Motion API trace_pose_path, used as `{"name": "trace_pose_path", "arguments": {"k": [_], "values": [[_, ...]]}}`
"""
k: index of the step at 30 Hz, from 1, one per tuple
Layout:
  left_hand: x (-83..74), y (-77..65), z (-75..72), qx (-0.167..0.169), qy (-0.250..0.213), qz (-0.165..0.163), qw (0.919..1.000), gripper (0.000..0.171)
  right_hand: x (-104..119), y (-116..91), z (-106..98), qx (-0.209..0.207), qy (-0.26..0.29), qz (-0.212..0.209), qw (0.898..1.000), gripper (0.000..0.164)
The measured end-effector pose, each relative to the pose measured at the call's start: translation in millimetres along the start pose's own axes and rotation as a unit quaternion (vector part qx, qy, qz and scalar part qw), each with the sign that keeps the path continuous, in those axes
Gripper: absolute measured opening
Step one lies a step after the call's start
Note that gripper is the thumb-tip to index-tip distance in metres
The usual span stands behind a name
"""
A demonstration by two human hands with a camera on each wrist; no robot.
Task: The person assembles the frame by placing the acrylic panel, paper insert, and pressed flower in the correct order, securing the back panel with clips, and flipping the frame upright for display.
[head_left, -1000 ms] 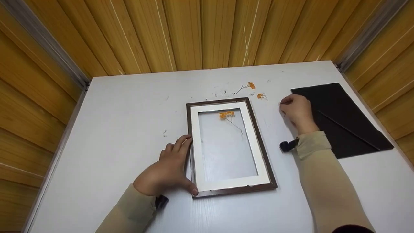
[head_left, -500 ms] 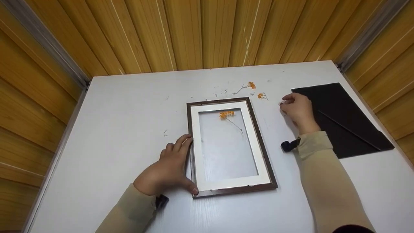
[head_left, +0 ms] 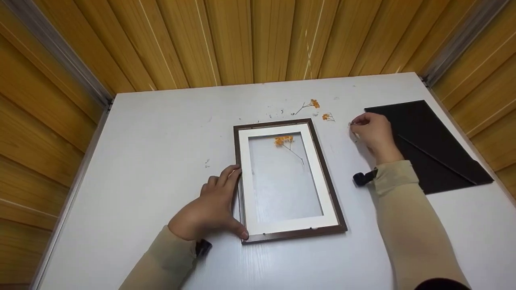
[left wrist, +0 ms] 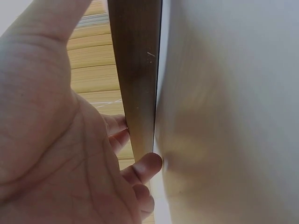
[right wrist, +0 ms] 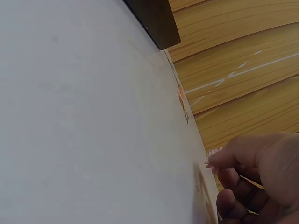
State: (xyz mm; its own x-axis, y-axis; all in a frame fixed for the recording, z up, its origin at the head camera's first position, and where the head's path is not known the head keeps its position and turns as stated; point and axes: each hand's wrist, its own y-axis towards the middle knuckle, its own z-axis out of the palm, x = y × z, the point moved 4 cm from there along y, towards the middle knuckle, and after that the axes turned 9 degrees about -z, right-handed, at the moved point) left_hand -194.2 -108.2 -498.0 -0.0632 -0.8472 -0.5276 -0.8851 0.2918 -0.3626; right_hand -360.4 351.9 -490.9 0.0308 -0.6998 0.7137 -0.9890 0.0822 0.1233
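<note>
A brown picture frame with a white mat lies on the white table in the head view. Behind its pane shows a pressed orange flower with a thin stem. My left hand rests along the frame's left side, fingers extended against the edge and thumb at the near left corner. To the right, low over the table, my right hand pinches a small pale flower between thumb and fingertips. Most of that flower is hidden by the fingers.
A black backing board with a folded-out stand lies at the right. Beyond the picture frame are two orange dried sprigs, one long-stemmed and one smaller, among small dark crumbs. Wood-patterned walls enclose the table.
My right thumb and fingertips have drawn closer together around the pale flower. The left hand and picture frame hold their places; the head view has tilted slightly.
</note>
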Motion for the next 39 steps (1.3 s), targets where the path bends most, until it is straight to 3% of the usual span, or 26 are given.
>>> {"name": "trace_pose_path", "arguments": {"k": [4,9,13,18,22,32,39], "values": [[-1.6,0.5,4.0,0.005,0.0,0.008,1.0,0.173,8,-4,-3,0.002,0.027,-0.012,1.0,0.023],[-1.0,0.2,7.3,0.006,-0.003,0.007,1.0,0.173,25,-7,3,0.027,0.029,-0.059,0.997,0.022],[-0.4,0.7,7.0,0.004,-0.003,0.009,0.9999,0.173,46,-9,15,0.061,0.078,-0.072,0.992,0.021],[-0.4,0.3,5.9,0.009,-0.003,0.004,1.0,0.174,76,-11,37,0.125,0.194,-0.039,0.972,0.014],[-2.1,-1.8,4.1,0.008,-0.002,0.01,0.9999,0.171,104,-16,54,0.168,0.234,-0.02,0.957,0.008],[-0.8,-7.3,-1.0,0.0,-0.003,-0.005,1.0,0.171,163,-20,109,0.262,0.196,-0.023,0.944,0.012],[-1.4,-5.6,-3.6,-0.003,0.001,-0.002,1.0,0.173,182,-21,138,0.271,0.132,-0.031,0.953,0.011]]}}
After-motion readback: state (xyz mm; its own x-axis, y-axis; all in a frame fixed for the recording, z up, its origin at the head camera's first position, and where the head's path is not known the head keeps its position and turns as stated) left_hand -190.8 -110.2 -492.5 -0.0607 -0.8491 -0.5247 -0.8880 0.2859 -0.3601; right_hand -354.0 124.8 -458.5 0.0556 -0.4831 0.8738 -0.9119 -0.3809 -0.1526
